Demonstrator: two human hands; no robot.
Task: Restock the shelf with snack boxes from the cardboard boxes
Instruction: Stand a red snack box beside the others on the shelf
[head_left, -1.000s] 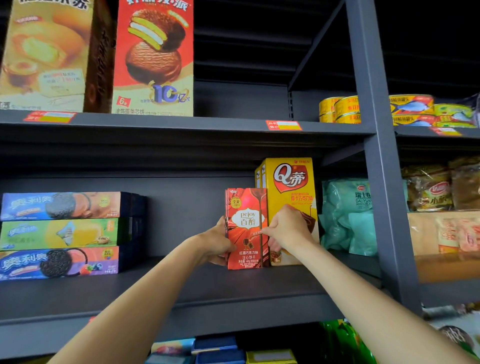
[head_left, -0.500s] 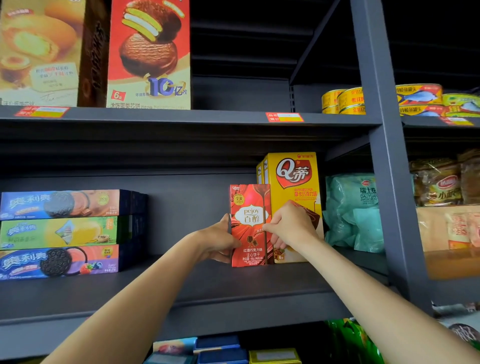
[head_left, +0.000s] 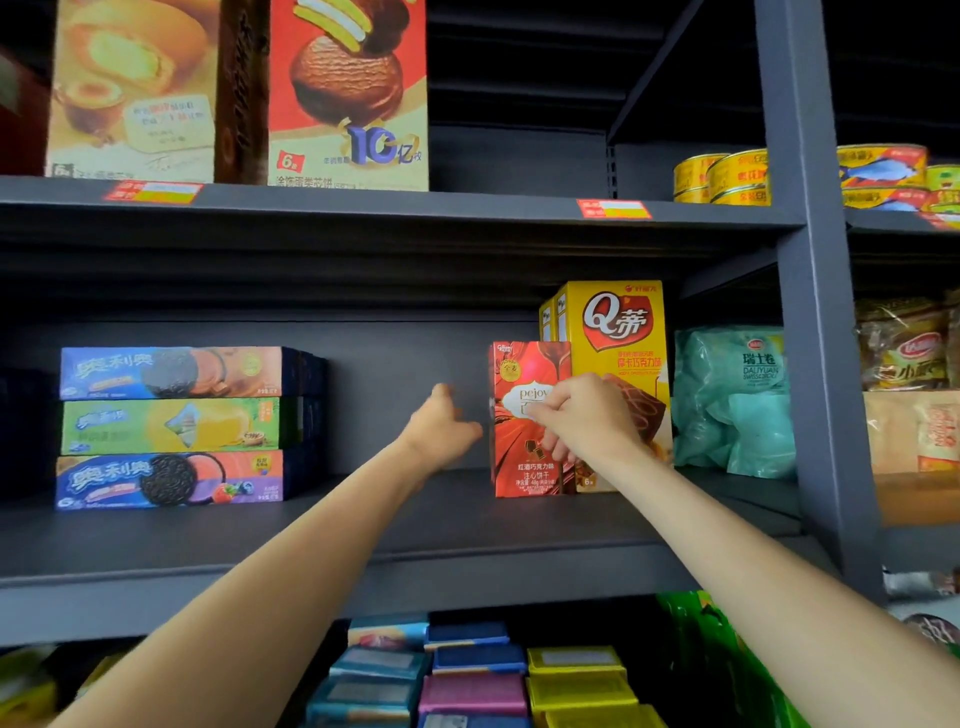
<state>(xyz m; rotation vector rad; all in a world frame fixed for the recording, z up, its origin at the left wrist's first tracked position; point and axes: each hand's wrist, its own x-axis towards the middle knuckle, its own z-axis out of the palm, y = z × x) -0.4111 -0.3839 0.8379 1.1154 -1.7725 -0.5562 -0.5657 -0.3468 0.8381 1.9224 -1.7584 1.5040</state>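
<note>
1. Right hand (head_left: 587, 415): fingers curled against the front of the red Pejoy box (head_left: 524, 457), fingertips pinching or pressing near its upper middle; touching the box for certain, though whether truly gripping it cannot be told.
2. Left hand (head_left: 441, 426): released, holding nothing, fingers loosely spread, hovering just left of the red box with a narrow gap between fingertips and the box edge.
3. Dark grey middle shelf (head_left: 363, 525): bearing the red box upright near its right part, standing on its short end, front face toward the camera.
4. Stack of three flat Oreo boxes (head_left: 171, 426): lying on the same shelf at the left, well apart from both hands.
5. Yellow Q box (head_left: 613, 322): upright, taller than the red box, just behind and to the right of it, partly hidden by the right hand.
6. Teal snack bags (head_left: 737, 400): at the far right of the shelf, beside the yellow box.
</note>
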